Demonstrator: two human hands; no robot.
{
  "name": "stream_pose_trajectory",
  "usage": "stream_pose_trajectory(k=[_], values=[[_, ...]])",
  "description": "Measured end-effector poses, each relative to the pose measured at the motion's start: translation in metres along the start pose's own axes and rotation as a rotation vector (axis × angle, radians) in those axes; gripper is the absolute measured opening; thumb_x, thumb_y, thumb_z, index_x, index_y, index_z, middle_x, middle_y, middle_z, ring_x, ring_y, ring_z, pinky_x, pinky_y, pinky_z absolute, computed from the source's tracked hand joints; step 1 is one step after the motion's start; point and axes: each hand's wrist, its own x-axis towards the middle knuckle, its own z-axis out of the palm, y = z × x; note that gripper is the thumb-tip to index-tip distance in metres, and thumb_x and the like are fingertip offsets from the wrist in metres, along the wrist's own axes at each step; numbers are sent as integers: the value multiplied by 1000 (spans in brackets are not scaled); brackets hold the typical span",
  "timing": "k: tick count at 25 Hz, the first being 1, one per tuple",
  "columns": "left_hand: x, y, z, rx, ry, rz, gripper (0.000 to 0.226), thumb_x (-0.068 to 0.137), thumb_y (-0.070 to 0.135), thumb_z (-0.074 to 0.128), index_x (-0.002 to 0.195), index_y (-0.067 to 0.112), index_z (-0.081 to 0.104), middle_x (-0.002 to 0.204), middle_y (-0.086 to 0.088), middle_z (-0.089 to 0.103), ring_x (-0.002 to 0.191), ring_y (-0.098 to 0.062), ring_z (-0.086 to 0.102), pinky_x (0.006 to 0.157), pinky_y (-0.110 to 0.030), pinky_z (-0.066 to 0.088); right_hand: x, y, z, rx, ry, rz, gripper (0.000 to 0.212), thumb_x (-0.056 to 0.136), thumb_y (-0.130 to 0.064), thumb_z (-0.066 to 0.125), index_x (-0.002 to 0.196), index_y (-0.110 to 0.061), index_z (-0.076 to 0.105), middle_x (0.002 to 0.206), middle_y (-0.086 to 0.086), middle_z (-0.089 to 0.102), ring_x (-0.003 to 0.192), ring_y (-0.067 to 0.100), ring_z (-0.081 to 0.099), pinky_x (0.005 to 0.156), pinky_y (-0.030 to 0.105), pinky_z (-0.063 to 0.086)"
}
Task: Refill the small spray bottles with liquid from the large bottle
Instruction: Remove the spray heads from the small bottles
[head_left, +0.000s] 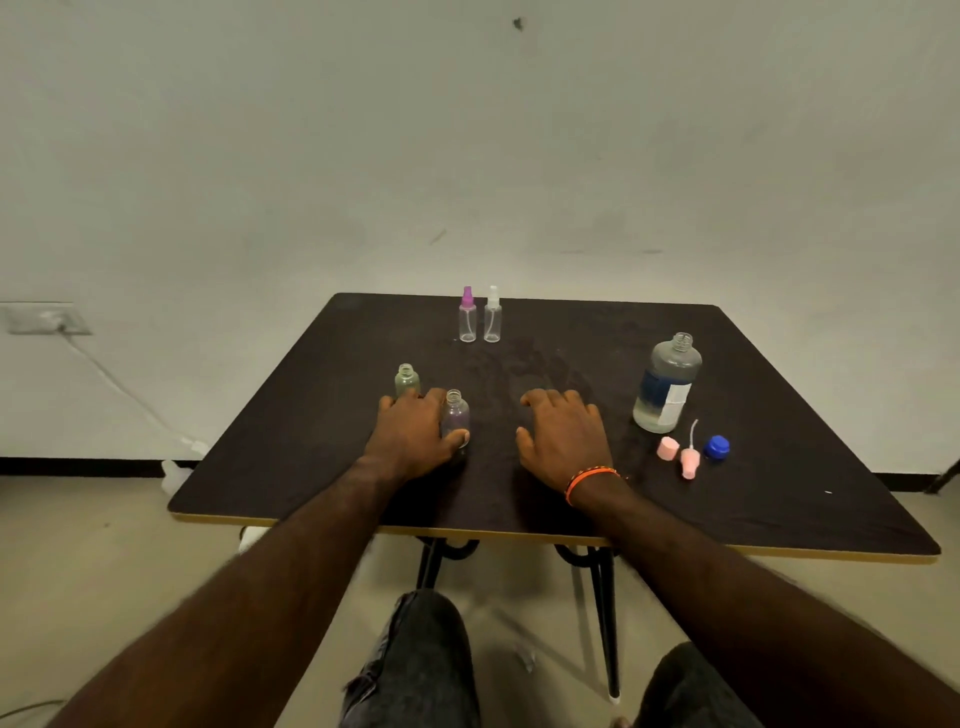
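The large clear bottle (667, 384) with a blue and white label stands uncapped at the right of the dark table (779, 499), partly filled. A small purple-tinted bottle (455, 414) stands open-necked in the middle; my left hand (413, 434) wraps its base with the thumb in front. Just behind that hand stands a small greenish bottle (407, 379), also open. My right hand (563, 434) rests flat on the table, fingers apart, holding nothing. Two capped spray bottles stand at the far edge, one with a pink top (467, 315) and one with a white top (492, 314).
Beside the large bottle lie a pink cap (668, 449), a pink spray head with its tube (690, 457) and a blue cap (717, 447). A wall socket with a white cable (49, 319) is at the left. My knees show under the table's near edge.
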Motion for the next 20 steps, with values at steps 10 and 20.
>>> stream_pose_trajectory(k=[10,20], values=[[-28,-42,-16,61,143,-66,97,75,91,53,145,24,44,138,-2,53,127,-22,45,106,-47,36,19,-16,4,22,-129,-59,64,88,-42,59,146,-25,41,151,1,43,134,26,42,106,50,40],[84,-5,-60,123,11,52,130,69,105,19,165,20,4,174,-7,-3,159,-28,-9,122,-67,9,89,21,-11,41,-131,31,73,84,-39,61,150,-21,36,154,4,40,137,30,42,107,50,40]])
